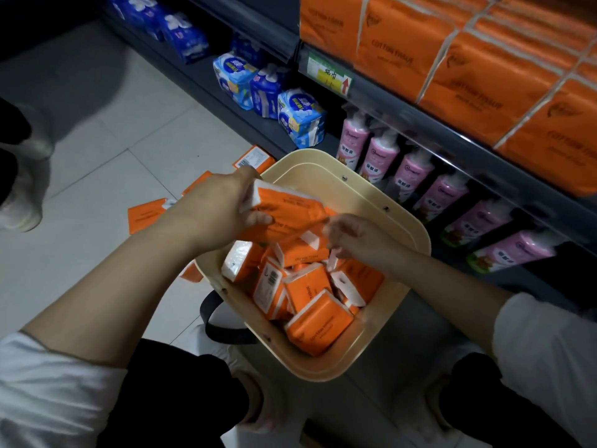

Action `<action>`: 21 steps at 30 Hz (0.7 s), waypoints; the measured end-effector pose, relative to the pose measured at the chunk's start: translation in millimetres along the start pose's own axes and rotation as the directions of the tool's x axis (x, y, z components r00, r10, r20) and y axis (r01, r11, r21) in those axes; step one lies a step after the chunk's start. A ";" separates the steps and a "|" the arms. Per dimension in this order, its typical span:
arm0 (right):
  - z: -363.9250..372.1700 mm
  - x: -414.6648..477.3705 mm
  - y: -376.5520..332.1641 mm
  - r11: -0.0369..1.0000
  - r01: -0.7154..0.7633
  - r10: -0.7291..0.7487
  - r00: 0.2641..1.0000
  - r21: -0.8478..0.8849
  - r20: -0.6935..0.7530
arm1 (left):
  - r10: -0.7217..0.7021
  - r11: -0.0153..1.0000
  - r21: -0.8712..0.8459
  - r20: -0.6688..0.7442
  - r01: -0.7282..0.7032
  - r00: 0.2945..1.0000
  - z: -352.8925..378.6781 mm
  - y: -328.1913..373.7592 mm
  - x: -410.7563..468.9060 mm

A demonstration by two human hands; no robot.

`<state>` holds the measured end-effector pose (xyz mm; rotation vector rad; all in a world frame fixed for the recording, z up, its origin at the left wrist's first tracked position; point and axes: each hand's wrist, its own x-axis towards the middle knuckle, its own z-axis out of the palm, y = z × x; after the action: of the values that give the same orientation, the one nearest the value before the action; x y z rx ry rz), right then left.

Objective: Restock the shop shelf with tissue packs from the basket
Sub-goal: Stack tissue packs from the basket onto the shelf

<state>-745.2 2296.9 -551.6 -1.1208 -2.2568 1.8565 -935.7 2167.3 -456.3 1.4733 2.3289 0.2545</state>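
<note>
A cream basket (pixel 323 367) stands on the shop floor between a crouching person's knees, loaded with orange tissue packs (pixel 318 321). Just over the pile, the left hand (pixel 213 211) clamps fingers and thumb on one tissue pack (pixel 287 208); the right hand (pixel 355 244) curls at its corner, its grip too blurred to tell. Loose packs (pixel 145 216) lie on the tiles beyond. Further back, pink bottles (pixel 447 192) line up beneath the shelf (pixel 420 121) stacked with orange bundles (pixel 452 66)
</note>
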 end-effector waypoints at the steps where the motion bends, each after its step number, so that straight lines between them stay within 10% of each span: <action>1: 2.7 2.8 11.5 0.992 -0.022 0.025 0.999 -0.128 0.023 | -0.029 1.000 -0.007 -0.020 0.029 0.999 -1.5 -2.8 0.1; 8: 30.5 8.0 71.8 0.808 -0.041 0.246 0.930 -0.587 0.273 | -0.043 0.998 -0.051 -0.012 0.042 0.999 -4.7 -6.8 -4.5; 21: 45.1 11.9 81.3 0.770 0.035 0.188 0.942 -0.637 0.279 | -0.083 0.991 -0.109 -0.027 0.080 0.996 -6.9 -2.8 -2.7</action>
<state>-732.1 2268.0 -639.8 -1.0055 -3.2392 1.3906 -939.8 2163.9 -450.4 1.3288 2.3539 0.3776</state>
